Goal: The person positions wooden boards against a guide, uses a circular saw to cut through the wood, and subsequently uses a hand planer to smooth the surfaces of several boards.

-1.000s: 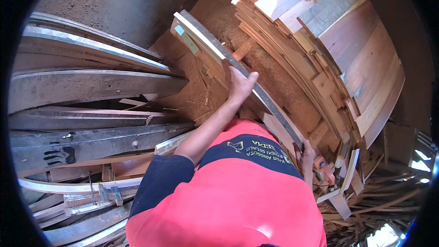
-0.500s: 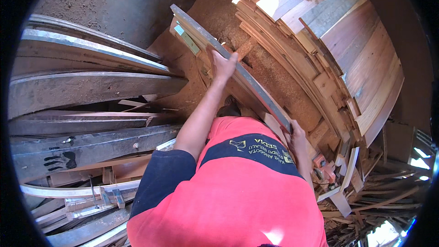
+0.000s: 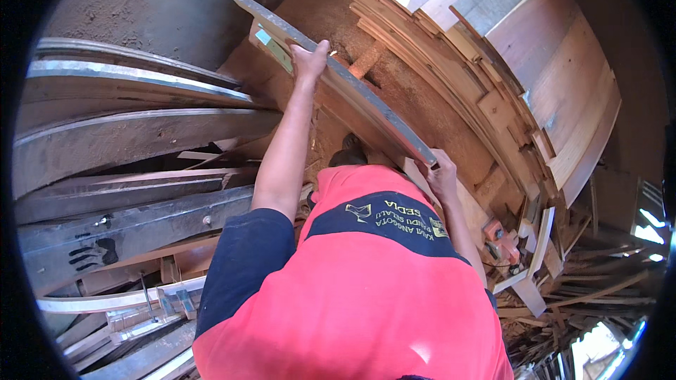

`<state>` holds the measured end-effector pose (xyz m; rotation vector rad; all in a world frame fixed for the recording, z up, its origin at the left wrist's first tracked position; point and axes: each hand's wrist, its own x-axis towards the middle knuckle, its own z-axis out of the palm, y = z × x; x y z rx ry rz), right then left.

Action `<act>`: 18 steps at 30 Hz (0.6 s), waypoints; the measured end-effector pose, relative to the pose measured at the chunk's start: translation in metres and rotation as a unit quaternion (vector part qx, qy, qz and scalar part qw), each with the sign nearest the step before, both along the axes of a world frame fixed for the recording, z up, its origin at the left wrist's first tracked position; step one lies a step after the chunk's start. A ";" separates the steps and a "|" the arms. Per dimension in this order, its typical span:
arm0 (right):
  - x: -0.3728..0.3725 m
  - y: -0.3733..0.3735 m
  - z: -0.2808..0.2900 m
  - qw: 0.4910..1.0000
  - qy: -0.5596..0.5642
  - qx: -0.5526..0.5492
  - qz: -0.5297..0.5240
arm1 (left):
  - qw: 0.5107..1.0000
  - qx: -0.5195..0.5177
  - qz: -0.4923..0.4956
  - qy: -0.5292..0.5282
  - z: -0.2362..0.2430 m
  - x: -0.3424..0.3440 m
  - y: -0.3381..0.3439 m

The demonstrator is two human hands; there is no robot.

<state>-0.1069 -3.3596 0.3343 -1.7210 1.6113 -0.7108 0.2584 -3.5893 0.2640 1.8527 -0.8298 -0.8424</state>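
Note:
A long wooden board (image 3: 373,109) stands on edge in front of my body, slanting from the upper left down to the right. Its narrow grey edge faces up. My left hand (image 3: 309,61) is wrapped over the board toward its far end, thumb up on the top edge. At the near end my right hand (image 3: 441,174) grips the board's corner, with some fingers hidden behind it. Below the far part of the board, a pale green block (image 3: 273,50) shows beside a wooden piece.
Stacked planks (image 3: 556,77) rise at the right, with sawdust (image 3: 415,109) on the floor beside them. Long boards (image 3: 141,141) lean along the left. An orange power tool (image 3: 501,243) lies by offcuts at the lower right, near a heap of scrap strips (image 3: 598,281).
The board and both hands have shifted up and to the left in view, the far end most. My left arm reaches out farther. Both hands keep their grip.

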 end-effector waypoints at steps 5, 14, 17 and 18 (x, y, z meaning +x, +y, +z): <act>0.002 -0.005 -0.006 0.998 0.046 -0.022 0.031 | 1.000 -0.018 0.010 -0.004 -0.011 0.008 -0.005; -0.003 0.001 -0.012 0.999 0.020 -0.043 0.014 | 1.000 -0.016 0.015 -0.013 0.023 -0.011 0.006; -0.003 0.001 -0.012 0.998 0.032 -0.044 0.026 | 0.999 -0.014 0.029 -0.016 0.026 -0.011 0.009; -0.005 0.002 -0.014 0.998 0.033 -0.043 0.023 | 1.000 -0.011 0.024 -0.009 0.030 -0.012 0.009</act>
